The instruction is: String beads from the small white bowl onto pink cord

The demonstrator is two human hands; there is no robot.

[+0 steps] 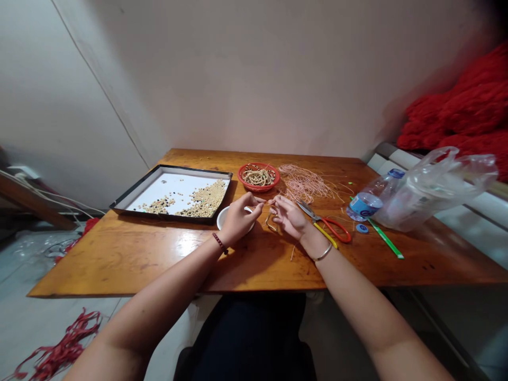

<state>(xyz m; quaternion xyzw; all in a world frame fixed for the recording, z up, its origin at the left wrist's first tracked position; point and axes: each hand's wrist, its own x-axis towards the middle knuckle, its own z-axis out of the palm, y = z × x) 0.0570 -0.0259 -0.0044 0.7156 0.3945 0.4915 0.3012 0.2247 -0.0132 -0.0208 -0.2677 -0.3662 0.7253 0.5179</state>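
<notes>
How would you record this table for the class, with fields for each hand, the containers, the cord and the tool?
Left hand: fingers bent, partly hiding a white bowl; grip unclear
Right hand: short string of beads by its fingers; grip unclear
Tray: loose beads, light and dark
Red basket: strung beads
Cord: pink, tangled
Scissors: red and yellow handles
</notes>
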